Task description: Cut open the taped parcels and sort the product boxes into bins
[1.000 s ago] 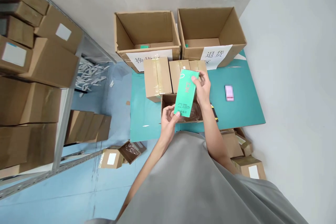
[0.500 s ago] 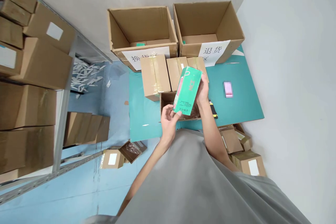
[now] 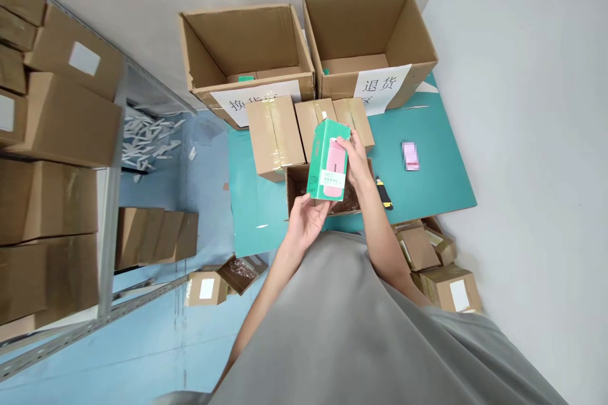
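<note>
A green product box (image 3: 320, 161) with a pink device pictured on its face is held up, tilted, between both hands. My left hand (image 3: 306, 220) is closed on its lower end, fingers beneath it. My right hand (image 3: 355, 158) grips the upper right edge, with the thumb on the printed face. Below the box stands an open carton (image 3: 296, 183) with clear plastic wrapping inside, partly hidden by my hands. Three taped cartons, one of them the larger carton (image 3: 273, 139), stand just behind it. Right of my right forearm lies a black and yellow utility knife (image 3: 384, 194).
Two large open boxes with paper signs, the left box (image 3: 247, 44) and the right box (image 3: 361, 31), stand at the back of the green table (image 3: 439, 158). A small pink item (image 3: 410, 156) lies at right. Left is a shelf of cartons (image 3: 61, 196); more cartons (image 3: 451, 288) sit below the table.
The green box has been turned in my hands, so the face with the pink device now shows instead of the side with text. My right thumb has come onto that face.
</note>
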`<act>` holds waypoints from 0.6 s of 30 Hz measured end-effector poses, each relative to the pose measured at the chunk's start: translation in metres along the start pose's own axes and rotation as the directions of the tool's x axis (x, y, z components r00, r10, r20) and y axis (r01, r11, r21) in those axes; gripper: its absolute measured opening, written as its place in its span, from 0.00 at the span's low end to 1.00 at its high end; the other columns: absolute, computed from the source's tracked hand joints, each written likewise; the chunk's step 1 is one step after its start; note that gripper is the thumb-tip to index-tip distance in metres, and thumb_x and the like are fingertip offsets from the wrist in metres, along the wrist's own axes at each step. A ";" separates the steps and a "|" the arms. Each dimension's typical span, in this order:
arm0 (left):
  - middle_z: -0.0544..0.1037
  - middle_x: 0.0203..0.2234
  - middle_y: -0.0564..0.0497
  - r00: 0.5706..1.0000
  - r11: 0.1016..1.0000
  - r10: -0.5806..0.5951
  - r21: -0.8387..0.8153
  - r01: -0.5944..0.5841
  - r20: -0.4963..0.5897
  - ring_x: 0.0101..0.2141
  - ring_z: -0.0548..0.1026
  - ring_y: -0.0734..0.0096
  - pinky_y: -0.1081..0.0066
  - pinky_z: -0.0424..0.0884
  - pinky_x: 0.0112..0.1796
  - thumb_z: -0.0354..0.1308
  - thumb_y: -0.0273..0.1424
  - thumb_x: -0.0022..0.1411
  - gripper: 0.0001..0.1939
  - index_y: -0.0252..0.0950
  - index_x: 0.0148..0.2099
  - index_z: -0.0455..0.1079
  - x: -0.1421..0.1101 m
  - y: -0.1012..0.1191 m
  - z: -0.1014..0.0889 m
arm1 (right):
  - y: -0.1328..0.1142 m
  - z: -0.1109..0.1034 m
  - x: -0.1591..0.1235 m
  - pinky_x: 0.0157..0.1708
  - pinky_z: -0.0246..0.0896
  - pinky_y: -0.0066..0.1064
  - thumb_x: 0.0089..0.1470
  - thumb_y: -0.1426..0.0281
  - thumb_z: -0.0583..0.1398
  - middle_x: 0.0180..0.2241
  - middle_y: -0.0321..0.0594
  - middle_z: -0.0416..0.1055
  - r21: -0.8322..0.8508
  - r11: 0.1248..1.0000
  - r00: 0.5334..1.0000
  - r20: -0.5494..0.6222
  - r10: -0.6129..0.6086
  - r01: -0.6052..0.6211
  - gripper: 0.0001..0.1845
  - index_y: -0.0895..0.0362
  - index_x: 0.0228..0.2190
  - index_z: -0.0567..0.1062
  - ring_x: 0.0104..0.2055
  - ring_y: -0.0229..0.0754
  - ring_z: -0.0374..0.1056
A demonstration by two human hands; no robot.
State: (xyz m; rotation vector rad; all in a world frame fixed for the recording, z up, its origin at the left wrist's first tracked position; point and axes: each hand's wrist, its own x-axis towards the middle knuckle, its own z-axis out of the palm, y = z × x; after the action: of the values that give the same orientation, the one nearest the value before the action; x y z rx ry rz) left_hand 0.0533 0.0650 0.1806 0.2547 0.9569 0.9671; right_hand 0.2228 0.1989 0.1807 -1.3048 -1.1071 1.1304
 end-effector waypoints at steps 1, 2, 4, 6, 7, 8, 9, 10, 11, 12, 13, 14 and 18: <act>0.86 0.53 0.41 0.999 0.999 0.033 -0.015 -0.033 -0.030 0.60 0.84 0.47 0.50 0.85 0.60 0.74 0.50 0.59 0.28 0.40 0.53 0.74 -0.001 0.000 0.002 | 0.000 0.001 -0.001 0.62 0.79 0.51 0.69 0.39 0.62 0.62 0.47 0.78 0.024 1.000 1.000 -0.028 -0.008 0.009 0.37 0.46 0.67 0.71 0.63 0.54 0.78; 0.85 0.54 0.43 0.995 0.997 0.071 -0.022 -0.072 -0.065 0.59 0.84 0.50 0.50 0.84 0.61 0.75 0.48 0.58 0.28 0.41 0.54 0.74 -0.002 -0.001 0.004 | 0.000 0.002 -0.001 0.62 0.79 0.50 0.68 0.39 0.64 0.63 0.48 0.78 0.040 0.999 0.998 -0.053 -0.023 0.025 0.37 0.46 0.66 0.71 0.63 0.54 0.78; 0.84 0.57 0.47 0.980 0.989 0.149 -0.002 -0.151 -0.133 0.59 0.83 0.54 0.50 0.84 0.61 0.78 0.44 0.57 0.31 0.43 0.58 0.73 -0.004 -0.002 0.009 | -0.001 0.003 -0.004 0.62 0.79 0.50 0.65 0.39 0.66 0.64 0.48 0.77 0.050 0.997 0.996 -0.069 -0.062 0.065 0.38 0.47 0.65 0.71 0.63 0.55 0.78; 0.84 0.58 0.49 0.961 0.978 0.210 0.050 -0.205 -0.179 0.57 0.84 0.57 0.51 0.84 0.60 0.80 0.42 0.56 0.36 0.47 0.62 0.71 -0.005 -0.003 0.014 | -0.002 0.003 -0.006 0.60 0.80 0.49 0.65 0.38 0.66 0.64 0.48 0.76 0.035 0.995 0.994 -0.044 -0.097 0.098 0.38 0.47 0.65 0.71 0.62 0.55 0.78; 0.84 0.57 0.50 0.954 0.972 0.232 0.077 -0.221 -0.191 0.56 0.84 0.58 0.52 0.84 0.59 0.81 0.41 0.56 0.37 0.48 0.63 0.70 -0.006 -0.004 0.015 | -0.002 0.003 -0.007 0.59 0.81 0.49 0.66 0.38 0.65 0.64 0.48 0.76 0.021 0.994 0.994 -0.022 -0.108 0.109 0.37 0.46 0.64 0.70 0.61 0.55 0.79; 0.84 0.56 0.50 0.950 0.968 0.247 0.100 -0.232 -0.192 0.55 0.84 0.59 0.53 0.84 0.59 0.81 0.42 0.56 0.38 0.49 0.64 0.69 -0.006 -0.005 0.016 | -0.003 0.003 -0.007 0.58 0.81 0.49 0.66 0.38 0.64 0.64 0.48 0.76 0.004 0.993 0.993 0.000 -0.116 0.116 0.37 0.46 0.64 0.70 0.61 0.55 0.79; 0.84 0.56 0.51 0.950 0.965 0.254 0.120 -0.235 -0.181 0.55 0.85 0.59 0.53 0.84 0.58 0.80 0.43 0.57 0.38 0.50 0.65 0.68 -0.006 -0.005 0.016 | -0.003 0.003 -0.007 0.57 0.81 0.49 0.66 0.38 0.64 0.64 0.48 0.76 -0.012 0.993 0.993 0.017 -0.121 0.121 0.36 0.45 0.64 0.70 0.61 0.55 0.78; 0.85 0.55 0.51 0.952 0.963 0.255 0.136 -0.233 -0.168 0.54 0.85 0.60 0.53 0.84 0.57 0.79 0.44 0.57 0.38 0.51 0.65 0.68 -0.006 -0.005 0.016 | -0.003 0.003 -0.007 0.57 0.81 0.50 0.66 0.38 0.64 0.64 0.47 0.76 -0.024 0.992 0.992 0.027 -0.124 0.125 0.36 0.45 0.64 0.70 0.61 0.55 0.78; 0.85 0.54 0.51 0.955 0.962 0.251 0.148 -0.229 -0.156 0.53 0.86 0.60 0.53 0.84 0.57 0.79 0.45 0.57 0.38 0.51 0.66 0.68 -0.006 -0.005 0.015 | -0.002 0.002 -0.006 0.57 0.81 0.50 0.66 0.38 0.64 0.64 0.47 0.76 -0.032 0.991 0.992 0.032 -0.126 0.127 0.36 0.44 0.64 0.71 0.60 0.56 0.78; 0.85 0.54 0.52 0.958 0.963 0.245 0.153 -0.222 -0.149 0.52 0.86 0.60 0.53 0.84 0.57 0.79 0.45 0.57 0.38 0.51 0.66 0.68 -0.005 -0.005 0.014 | -0.002 0.001 -0.005 0.57 0.81 0.51 0.66 0.38 0.65 0.65 0.47 0.76 -0.036 0.991 0.992 0.033 -0.125 0.126 0.36 0.44 0.64 0.71 0.60 0.56 0.77; 0.85 0.54 0.52 0.961 0.965 0.237 0.147 -0.216 -0.144 0.51 0.86 0.60 0.54 0.84 0.57 0.79 0.45 0.57 0.38 0.51 0.66 0.68 -0.005 -0.005 0.014 | -0.002 0.000 -0.004 0.58 0.81 0.52 0.65 0.37 0.65 0.65 0.48 0.75 -0.037 0.992 0.992 0.031 -0.121 0.122 0.37 0.44 0.64 0.71 0.61 0.56 0.77; 0.85 0.54 0.51 0.963 0.969 0.228 0.129 -0.210 -0.141 0.51 0.86 0.60 0.55 0.84 0.57 0.79 0.44 0.57 0.38 0.50 0.65 0.69 -0.004 -0.004 0.012 | -0.001 -0.001 -0.003 0.59 0.80 0.52 0.65 0.36 0.66 0.65 0.48 0.76 -0.035 0.993 0.993 0.021 -0.116 0.117 0.38 0.44 0.64 0.72 0.61 0.57 0.77; 0.86 0.55 0.48 0.990 0.993 0.114 -0.034 -0.117 -0.085 0.48 0.88 0.61 0.64 0.86 0.50 0.76 0.45 0.60 0.33 0.44 0.64 0.72 0.000 0.000 0.006 | 0.000 -0.010 0.001 0.68 0.73 0.54 0.62 0.32 0.65 0.65 0.48 0.75 0.031 0.993 0.993 -0.045 -0.110 0.111 0.42 0.44 0.64 0.74 0.70 0.58 0.71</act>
State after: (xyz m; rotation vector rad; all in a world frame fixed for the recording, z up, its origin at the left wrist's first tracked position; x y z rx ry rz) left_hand 0.0581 0.0662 0.1840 0.2404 1.0065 1.1090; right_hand 0.2328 0.1989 0.1804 -1.2214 -1.1102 1.0300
